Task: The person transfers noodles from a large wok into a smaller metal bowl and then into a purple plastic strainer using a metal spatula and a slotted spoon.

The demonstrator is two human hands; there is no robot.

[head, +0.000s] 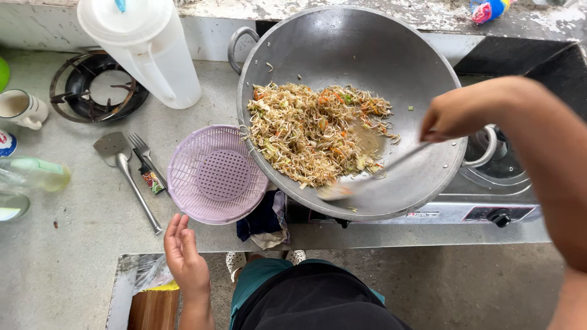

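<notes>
A large metal wok (391, 55) sits on a gas stove (489, 211) and holds a heap of fried noodles with vegetables (315, 131). My right hand (455, 113) grips the handle of a metal spatula (367, 177), whose blade rests blurred at the wok's near side, beside the noodles. My left hand (183, 253) hangs open and empty at the counter's front edge, just below a lilac plastic strainer basket (214, 174) that touches the wok's left rim.
On the grey counter lie a metal turner (122, 165) and a fork (143, 153). A white plastic jug (150, 49) stands beside an iron burner ring (98, 85). A mug (21, 109) and a bottle (33, 174) sit at the left. A dark cloth (264, 220) lies under the wok.
</notes>
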